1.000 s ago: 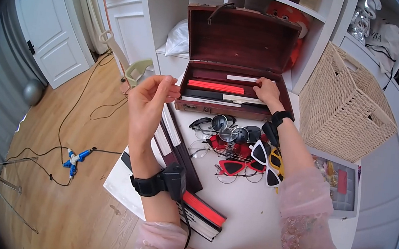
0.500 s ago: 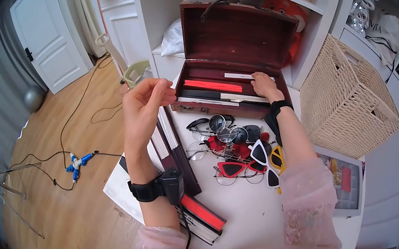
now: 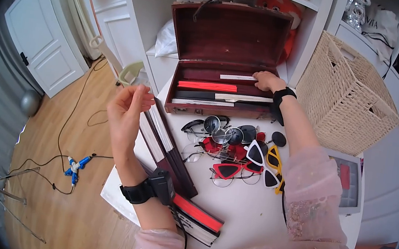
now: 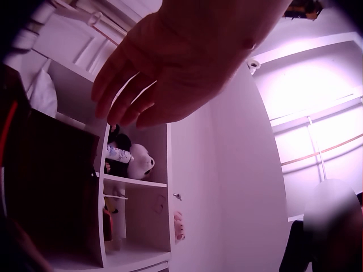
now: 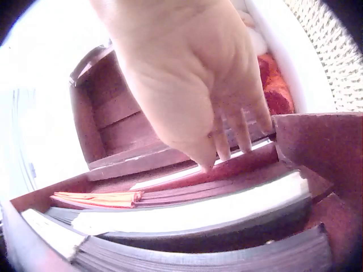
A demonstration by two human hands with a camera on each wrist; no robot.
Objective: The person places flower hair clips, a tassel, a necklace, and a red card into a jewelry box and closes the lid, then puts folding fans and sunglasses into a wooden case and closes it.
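My right hand (image 3: 266, 81) reaches into the back right of an open dark red wooden case (image 3: 168, 106). In the right wrist view its extended fingertips (image 5: 244, 146) touch a white folding fan (image 5: 164, 180) along the back wall. In front of that fan lie a red folding fan (image 3: 207, 85), a white-and-black one (image 3: 242, 98) and another white one (image 3: 202, 103) at the front. Left of the case, my left hand (image 3: 129, 108) is raised over the table edge, fingers loosely bent and holding nothing. Long dark-and-white fans (image 3: 167, 143) lie beneath it.
A pile of sunglasses (image 3: 231, 151) lies before the case. Closer to me are red-and-white folded fans (image 3: 198, 214). A woven basket (image 3: 347, 98) and a compartment box (image 3: 349, 185) stand on the right. White shelves (image 3: 140, 22) rise behind.
My right hand has flattened from a bent-finger pose onto the right end of the back white fan. My left hand has sunk slightly lower and further left in the head view.
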